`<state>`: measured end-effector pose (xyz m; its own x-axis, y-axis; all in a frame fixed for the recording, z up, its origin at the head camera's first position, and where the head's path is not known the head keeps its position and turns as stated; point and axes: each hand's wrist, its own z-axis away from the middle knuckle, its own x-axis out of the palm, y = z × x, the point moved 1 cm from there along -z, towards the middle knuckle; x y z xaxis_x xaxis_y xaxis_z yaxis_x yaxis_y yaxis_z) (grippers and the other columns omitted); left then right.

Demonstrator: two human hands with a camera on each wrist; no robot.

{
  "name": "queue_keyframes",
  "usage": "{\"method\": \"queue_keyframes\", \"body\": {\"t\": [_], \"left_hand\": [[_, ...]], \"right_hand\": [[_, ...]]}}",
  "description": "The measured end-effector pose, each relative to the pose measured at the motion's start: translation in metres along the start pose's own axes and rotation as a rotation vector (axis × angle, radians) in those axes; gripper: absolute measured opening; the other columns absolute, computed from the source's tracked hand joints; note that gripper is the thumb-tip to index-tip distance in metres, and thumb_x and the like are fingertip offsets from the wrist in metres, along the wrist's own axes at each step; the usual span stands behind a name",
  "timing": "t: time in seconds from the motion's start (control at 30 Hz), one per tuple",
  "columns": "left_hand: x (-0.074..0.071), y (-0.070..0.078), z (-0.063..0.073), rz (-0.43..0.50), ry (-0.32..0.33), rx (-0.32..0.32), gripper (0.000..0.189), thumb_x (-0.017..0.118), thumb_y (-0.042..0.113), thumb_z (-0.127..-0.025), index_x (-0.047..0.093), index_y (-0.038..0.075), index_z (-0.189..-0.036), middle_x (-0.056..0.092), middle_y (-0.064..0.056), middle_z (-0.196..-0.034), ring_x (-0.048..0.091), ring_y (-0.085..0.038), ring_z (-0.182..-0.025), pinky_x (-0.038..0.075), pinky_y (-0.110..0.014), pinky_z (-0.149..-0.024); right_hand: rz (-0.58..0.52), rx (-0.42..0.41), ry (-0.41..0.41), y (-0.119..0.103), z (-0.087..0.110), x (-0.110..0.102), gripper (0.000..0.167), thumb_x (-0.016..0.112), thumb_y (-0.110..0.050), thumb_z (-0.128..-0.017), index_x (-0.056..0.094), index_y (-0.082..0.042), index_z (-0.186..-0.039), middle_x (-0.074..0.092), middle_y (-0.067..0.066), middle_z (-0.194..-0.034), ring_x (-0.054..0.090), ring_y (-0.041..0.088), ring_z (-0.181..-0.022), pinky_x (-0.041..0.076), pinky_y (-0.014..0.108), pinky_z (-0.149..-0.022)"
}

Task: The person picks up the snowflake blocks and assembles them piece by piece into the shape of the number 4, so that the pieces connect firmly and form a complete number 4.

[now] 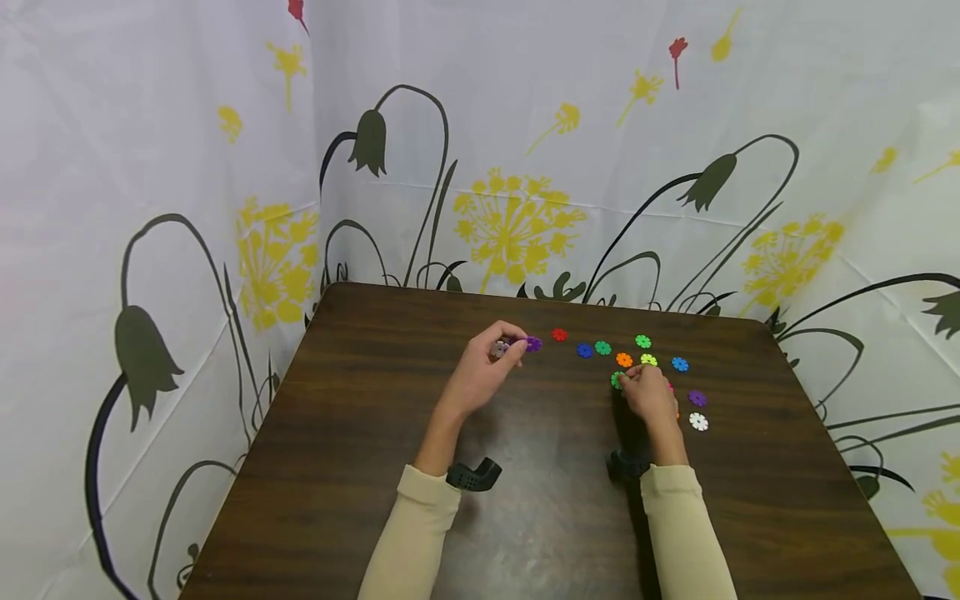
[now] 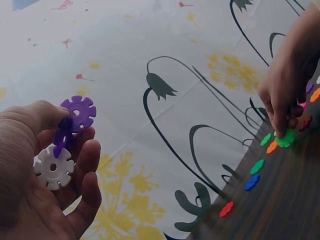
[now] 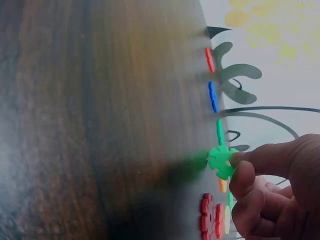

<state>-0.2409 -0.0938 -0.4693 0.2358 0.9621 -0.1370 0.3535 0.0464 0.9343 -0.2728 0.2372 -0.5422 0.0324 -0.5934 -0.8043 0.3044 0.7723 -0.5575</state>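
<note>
My left hand [image 1: 478, 373] is raised over the table's back middle and grips a short chain of notched, flower-shaped plastic discs. In the left wrist view, the chain has a purple disc [image 2: 85, 111] at the top, a darker purple disc [image 2: 62, 137] set crosswise, and a white disc [image 2: 50, 179] below. Farther right, my right hand [image 1: 651, 398] pinches a bright green disc [image 3: 218, 164] between thumb and fingers. Close around that hand lie an orange disc [image 1: 624, 360] and a yellow disc [image 1: 649, 359]; red discs [image 3: 205, 220] are partly hidden by it in the head view.
Loose discs lie scattered on the dark wooden table [image 1: 337, 417]: a red disc [image 1: 559, 334], a blue disc [image 1: 584, 351], a purple disc [image 1: 697, 398], a white disc [image 1: 698, 422] and several others. A flower-printed curtain [image 1: 517, 125] hangs behind the table's back edge.
</note>
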Motion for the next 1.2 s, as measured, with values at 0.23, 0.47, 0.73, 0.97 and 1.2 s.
{"method": "queue_keyframes", "body": {"t": [0.23,0.47,0.73,0.97,1.2], "left_hand": [[-0.001,0.001,-0.002,-0.008,0.002,0.012,0.015,0.063,0.019,-0.110,0.067,0.009,-0.120,0.067,-0.019,-0.103,0.065,-0.022,-0.088,0.052,-0.026,-0.071],[-0.001,0.003,-0.002,0.006,-0.017,0.012,0.014,0.064,0.014,-0.109,0.067,0.006,-0.120,0.067,-0.021,-0.110,0.068,-0.032,-0.091,0.058,-0.032,-0.076],[-0.001,0.000,-0.002,0.005,-0.007,0.009,0.011,0.067,0.011,-0.106,0.068,0.006,-0.116,0.066,-0.012,-0.104,0.063,-0.023,-0.086,0.053,-0.025,-0.071],[-0.001,-0.003,0.000,-0.010,0.010,0.012,0.012,0.068,0.010,-0.106,0.068,0.006,-0.117,0.066,-0.012,-0.110,0.060,-0.024,-0.087,0.051,-0.024,-0.071],[0.001,-0.004,0.000,-0.012,0.030,0.050,0.014,0.069,0.008,-0.105,0.067,0.005,-0.118,0.064,-0.015,-0.118,0.060,-0.024,-0.090,0.053,-0.024,-0.074]], "right_hand": [[-0.076,-0.066,0.070,-0.004,0.003,-0.002,0.032,0.065,-0.041,-0.107,0.073,-0.010,-0.110,0.079,0.007,-0.091,0.067,0.029,-0.087,0.046,0.040,-0.073],[-0.156,-0.143,0.157,-0.013,0.009,-0.002,0.036,0.067,-0.041,-0.106,0.079,-0.011,-0.121,0.080,0.015,-0.115,0.070,0.037,-0.108,0.052,0.050,-0.085],[-0.397,-0.263,0.141,-0.025,0.015,-0.004,0.033,0.068,-0.032,-0.108,0.078,-0.002,-0.113,0.080,0.010,-0.092,0.066,0.018,-0.081,0.050,0.025,-0.067],[-0.670,-0.240,0.000,-0.039,0.028,-0.013,0.040,0.068,-0.036,-0.107,0.072,0.003,-0.118,0.079,-0.002,-0.085,0.058,0.011,-0.069,0.054,0.026,-0.065],[-0.823,-0.269,-0.081,-0.055,0.037,-0.016,0.032,0.067,-0.037,-0.108,0.067,-0.005,-0.111,0.076,-0.007,-0.082,0.059,0.009,-0.069,0.053,0.017,-0.063]]}}
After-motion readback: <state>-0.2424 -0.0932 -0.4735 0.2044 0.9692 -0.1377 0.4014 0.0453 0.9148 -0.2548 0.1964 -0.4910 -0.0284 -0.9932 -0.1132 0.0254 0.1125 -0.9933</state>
